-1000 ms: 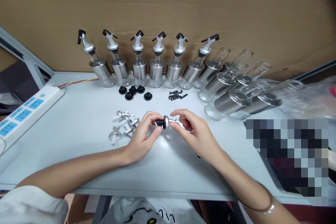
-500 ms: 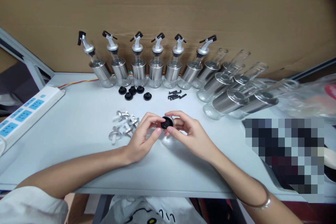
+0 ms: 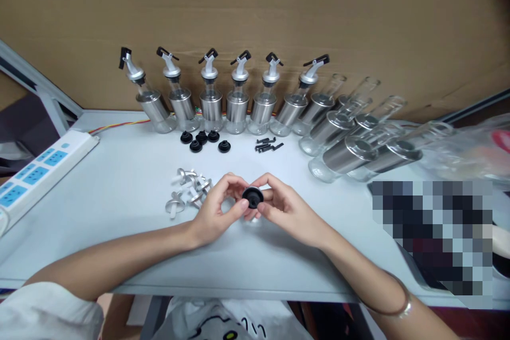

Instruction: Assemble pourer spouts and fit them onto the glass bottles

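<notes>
Between my two hands is a round black stopper [image 3: 253, 199] with a thin silver rim, its ringed face turned up toward me. My left hand [image 3: 223, 199] grips its left edge between thumb and fingers. On the opposite edge, my right hand [image 3: 282, 202] holds it the same way; what lies beneath the stopper is mostly hidden by fingers. Silver pourer spouts [image 3: 194, 186] lie in a loose pile just left of my left hand. Beyond the hands sit several black stoppers [image 3: 201, 138] and a small group of black levers [image 3: 268, 144].
A row of glass-and-steel bottles with pourers [image 3: 210, 103] stands along the cardboard back wall [image 3: 255, 5]. Several bottles without tops [image 3: 350, 154] crowd the right. A white power strip [image 3: 43, 167] lies at left; a plastic bag [image 3: 470, 149] and a pixelated dark object [image 3: 434, 239] are at right.
The black stopper has tilted to face me more fully and moved slightly down. Both hands' fingers have shifted around its rim, thumbs now at its lower left and right edges.
</notes>
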Demonstrator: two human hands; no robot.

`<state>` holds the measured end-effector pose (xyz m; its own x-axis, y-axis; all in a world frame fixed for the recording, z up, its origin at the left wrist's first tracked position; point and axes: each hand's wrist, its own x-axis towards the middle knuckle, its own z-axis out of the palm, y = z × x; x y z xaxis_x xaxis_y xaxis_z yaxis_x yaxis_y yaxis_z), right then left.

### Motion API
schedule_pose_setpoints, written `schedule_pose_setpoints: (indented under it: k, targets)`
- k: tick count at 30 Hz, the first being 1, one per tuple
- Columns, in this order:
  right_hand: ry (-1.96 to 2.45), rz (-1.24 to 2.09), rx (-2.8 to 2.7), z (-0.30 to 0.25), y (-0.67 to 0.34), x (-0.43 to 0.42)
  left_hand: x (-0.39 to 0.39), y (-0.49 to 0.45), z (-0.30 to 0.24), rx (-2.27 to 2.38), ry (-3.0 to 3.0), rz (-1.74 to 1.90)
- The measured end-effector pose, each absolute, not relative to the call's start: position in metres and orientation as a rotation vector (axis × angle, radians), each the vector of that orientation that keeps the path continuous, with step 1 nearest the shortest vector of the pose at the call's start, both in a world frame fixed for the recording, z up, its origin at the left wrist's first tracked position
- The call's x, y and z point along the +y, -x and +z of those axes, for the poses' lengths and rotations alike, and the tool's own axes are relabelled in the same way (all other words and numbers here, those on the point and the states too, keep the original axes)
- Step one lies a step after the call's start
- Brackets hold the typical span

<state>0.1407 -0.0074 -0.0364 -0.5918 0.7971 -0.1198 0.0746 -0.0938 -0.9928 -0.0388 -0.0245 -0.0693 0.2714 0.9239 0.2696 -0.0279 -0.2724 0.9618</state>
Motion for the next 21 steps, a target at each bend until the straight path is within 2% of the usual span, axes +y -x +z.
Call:
schedule_pose_setpoints:
  k: [9, 21]
  targets:
    - [0.98, 1.769, -1.644, -0.0337, -0.1397, -0.0101, -0.0241, 0.04, -0.0666, 0.821, -1.595, 1.086]
    - [1.017, 1.818, -1.616, -0.0311, -0.1392, -0.0111, -0.0251, 0.0403, -0.0664, 0.776, -1.714, 1.131]
